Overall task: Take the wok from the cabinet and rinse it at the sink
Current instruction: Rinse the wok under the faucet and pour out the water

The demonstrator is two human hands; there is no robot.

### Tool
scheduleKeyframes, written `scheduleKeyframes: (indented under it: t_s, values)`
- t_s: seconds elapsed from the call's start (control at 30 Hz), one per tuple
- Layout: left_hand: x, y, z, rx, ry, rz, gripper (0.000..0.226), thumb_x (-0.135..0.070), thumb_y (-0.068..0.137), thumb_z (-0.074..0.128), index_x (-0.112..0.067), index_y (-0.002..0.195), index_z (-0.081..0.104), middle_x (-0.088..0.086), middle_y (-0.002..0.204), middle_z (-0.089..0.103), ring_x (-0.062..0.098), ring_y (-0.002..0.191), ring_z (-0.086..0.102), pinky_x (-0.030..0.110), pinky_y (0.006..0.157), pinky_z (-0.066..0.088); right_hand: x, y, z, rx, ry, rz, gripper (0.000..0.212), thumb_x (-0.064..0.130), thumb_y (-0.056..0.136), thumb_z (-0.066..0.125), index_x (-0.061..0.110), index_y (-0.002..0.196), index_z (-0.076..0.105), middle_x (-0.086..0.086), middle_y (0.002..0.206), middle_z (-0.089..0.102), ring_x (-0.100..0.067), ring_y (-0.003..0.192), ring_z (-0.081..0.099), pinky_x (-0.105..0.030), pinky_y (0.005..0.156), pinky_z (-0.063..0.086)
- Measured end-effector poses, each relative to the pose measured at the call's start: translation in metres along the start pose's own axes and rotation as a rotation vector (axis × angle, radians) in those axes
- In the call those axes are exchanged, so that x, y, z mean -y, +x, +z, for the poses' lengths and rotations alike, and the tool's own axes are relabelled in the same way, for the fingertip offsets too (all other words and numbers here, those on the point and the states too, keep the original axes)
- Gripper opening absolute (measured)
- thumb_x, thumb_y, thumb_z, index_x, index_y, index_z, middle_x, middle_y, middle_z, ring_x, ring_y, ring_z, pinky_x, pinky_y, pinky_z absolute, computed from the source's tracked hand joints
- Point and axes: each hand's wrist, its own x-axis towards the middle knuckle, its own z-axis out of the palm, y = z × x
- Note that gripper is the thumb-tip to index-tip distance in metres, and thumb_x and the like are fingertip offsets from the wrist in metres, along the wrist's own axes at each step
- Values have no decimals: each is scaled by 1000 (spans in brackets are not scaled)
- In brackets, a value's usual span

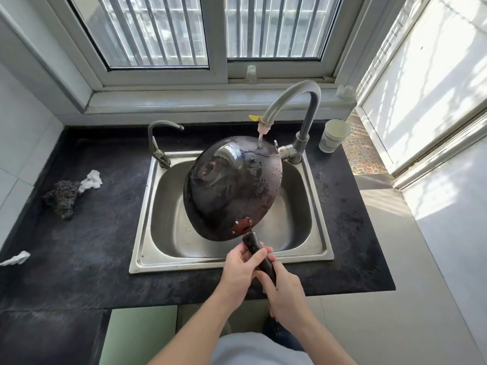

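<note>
Two hands hold one wok. The left hand wraps its fingers round the black handle nearer the pan, and the right hand grips the same handle just behind it, at the near edge of the sink.

The wok is round, dark and glossy. It is tilted with its domed underside towards the camera, above the single steel basin. Its far rim sits under the spout of the tall curved faucet, and a thin stream of water lands on the wet metal. A brown riveted plate joins the handle to the pan. The wok covers most of the basin's middle, with bare steel showing to its left and right.

A second, smaller faucet stands at the sink's far left corner. The counter is dark and matt, with wide open room to the left. There lie one dark rough scouring pad touching one crumpled white tissue, and another tissue scrap at the left edge. One pale cup stands upright right of the tall faucet.
</note>
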Motion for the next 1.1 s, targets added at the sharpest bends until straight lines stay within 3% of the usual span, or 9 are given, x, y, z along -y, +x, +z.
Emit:
scheduleKeyframes:
  t_s: [0.07, 0.23, 0.3, 0.47, 0.67, 0.77, 0.93, 1.1]
  values:
    - [-2, 2, 6, -8, -24, 0, 16, -7, 93, 61, -6, 110, 63, 10, 98, 77, 25, 95, 73, 35, 89, 57, -4, 5, -5, -26, -63, -27, 39, 37, 98, 54, 22, 134, 53, 1, 100, 74, -14, 77, 69, -30, 70, 58]
    - [-6, 9, 15, 1, -115, -5, 14, -3, 94, 59, -4, 108, 62, 11, 94, 76, 26, 92, 71, 34, 88, 57, -8, 17, -13, -24, -127, -68, 44, 44, 98, 50, 24, 137, 50, 2, 112, 73, -16, 100, 68, -37, 86, 57]
    - [-8, 12, 18, 15, -138, 1, 12, -1, 94, 57, -1, 106, 60, 12, 92, 74, 26, 90, 70, 34, 87, 57, -8, 20, -17, -30, -126, -84, 44, 44, 98, 50, 23, 137, 50, 3, 110, 73, -15, 101, 68, -37, 87, 57]
    - [-12, 20, 29, 33, -79, 26, 12, -3, 95, 58, -4, 106, 61, 9, 92, 75, 24, 90, 72, 40, 92, 56, -11, 28, -31, -36, -107, -113, 31, 40, 98, 52, 21, 122, 57, 4, 95, 72, -15, 86, 68, -38, 76, 56]
    - [-19, 34, 48, 42, -85, 56, 13, 1, 94, 57, 0, 107, 58, 13, 93, 73, 26, 89, 70, 38, 88, 57, -15, 45, -50, -18, -106, -109, 12, 35, 99, 53, 24, 102, 55, 9, 74, 65, -6, 55, 62, -22, 52, 50]
    - [-23, 43, 58, 29, -68, 67, 15, 0, 94, 58, 0, 109, 58, 12, 94, 74, 26, 90, 71, 39, 89, 58, -17, 57, -60, 6, -93, -94, 14, 36, 99, 53, 24, 107, 55, 8, 74, 66, -5, 49, 59, -18, 49, 47]
    - [-28, 57, 75, -47, -11, 66, 17, -4, 93, 61, -6, 110, 61, 11, 98, 76, 28, 96, 73, 37, 90, 58, -18, 76, -77, 71, -30, -82, 18, 34, 99, 54, 23, 114, 55, 4, 79, 69, -9, 48, 61, -22, 47, 52]
    - [-28, 73, 92, -143, 18, 37, 20, -7, 91, 66, -9, 111, 63, 10, 101, 76, 27, 99, 73, 47, 98, 53, -21, 95, -94, 132, -21, -59, 22, 32, 98, 56, 22, 118, 53, 3, 82, 69, -10, 47, 62, -18, 43, 51]
